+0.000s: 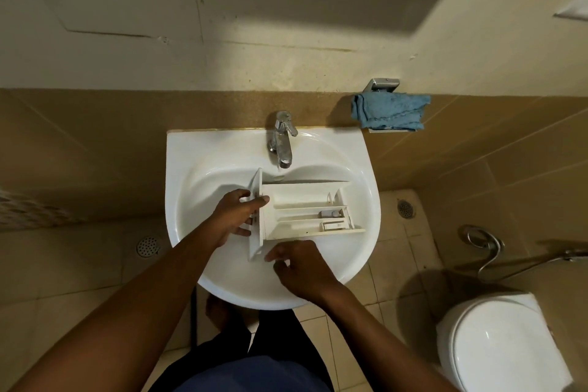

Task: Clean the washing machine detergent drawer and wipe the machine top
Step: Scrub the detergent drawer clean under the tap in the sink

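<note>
Left hand [237,216] clamps the front panel of the detergent drawer [305,212], thumb on the inner face and fingers wrapped over the outer face, holding the drawer level inside the washbasin [191,165], compartments up, with the panel toward the basin's left side and the open end reaching toward its right rim. Right hand [297,267] sits at the drawer's near edge by the panel's lower corner, fingers loosely curled; whether they touch the plastic cannot be told from this angle. Faucet [281,140] stands at the basin's back edge, and a thin stream appears to fall just behind the drawer. For a good rinse, shift the compartments under the spout, tilt the open end down to drain, and rub residue from the dividers and siphon insert. Blue cloth [391,111] lies on the wall holder beyond the basin's back right corner.
</note>
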### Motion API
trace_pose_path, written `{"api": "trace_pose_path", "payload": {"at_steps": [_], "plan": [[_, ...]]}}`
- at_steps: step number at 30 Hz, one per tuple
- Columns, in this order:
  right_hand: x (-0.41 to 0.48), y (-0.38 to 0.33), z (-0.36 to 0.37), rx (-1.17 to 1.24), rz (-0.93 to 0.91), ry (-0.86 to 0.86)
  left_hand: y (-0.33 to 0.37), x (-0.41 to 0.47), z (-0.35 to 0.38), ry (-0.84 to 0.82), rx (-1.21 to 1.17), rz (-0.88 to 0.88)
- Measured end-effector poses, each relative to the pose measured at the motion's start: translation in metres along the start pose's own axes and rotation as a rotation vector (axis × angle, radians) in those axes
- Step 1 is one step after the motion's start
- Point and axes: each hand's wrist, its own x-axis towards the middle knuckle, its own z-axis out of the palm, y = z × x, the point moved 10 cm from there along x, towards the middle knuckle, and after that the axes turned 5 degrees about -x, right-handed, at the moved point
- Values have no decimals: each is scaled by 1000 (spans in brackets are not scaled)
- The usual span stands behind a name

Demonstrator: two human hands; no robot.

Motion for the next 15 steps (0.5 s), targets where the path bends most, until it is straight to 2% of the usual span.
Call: {"api": "trace_pose_path", "payload": {"at_steps": [2,4,6,8,10,13,15], "plan": [[10,12,-28,108,56,105,-2,2,-1,8,-28,-8],[29,47,-62,369,279,260,-8,3,-3,6,-50,-21],[59,63,-93,446,375,381,-11,4,-2,1,-61,-31],[98,59,-100,608,372,334,-12,7,-1,6,-68,-34],[129,47,-88,767,361,200,-13,9,-1,23,-75,-34],[148,35,-61,849,355,0,-13,12,-1,27,-80,-37],[153,33,-46,955,359,-54,-14,13,0,19,-85,-46]]}}
